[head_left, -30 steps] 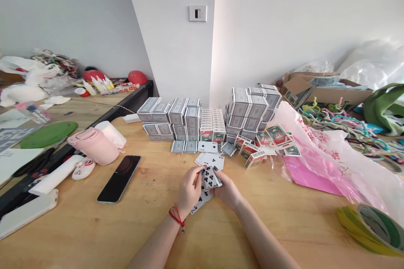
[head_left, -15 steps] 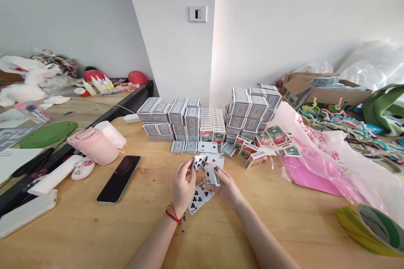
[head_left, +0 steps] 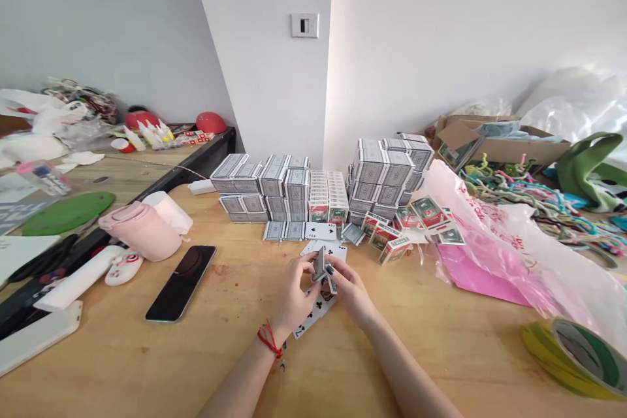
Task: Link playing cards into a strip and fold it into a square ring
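Note:
My left hand [head_left: 292, 297] and my right hand [head_left: 349, 290] meet over the wooden table [head_left: 206, 353], both pinched on a few playing cards [head_left: 321, 266] held on edge between them. A seven of clubs [head_left: 313, 317] lies face up on the table under my hands. More loose cards [head_left: 327, 241] lie just beyond my fingers. Behind them stand stacks of boxed card decks [head_left: 274, 186] against the wall. A red string bracelet sits on my left wrist.
A black phone [head_left: 179, 273], a pink pouch [head_left: 142, 230] and a white roll [head_left: 73, 279] lie to the left. Loose deck boxes [head_left: 392, 235], a pink plastic bag [head_left: 494, 248] and a tape roll [head_left: 578, 353] are on the right. A cardboard box [head_left: 494, 144] and coloured cords [head_left: 533, 199] lie behind.
My hands spread apart with a card in each, then came back together. The cards now stand on edge between my fingers instead of facing up.

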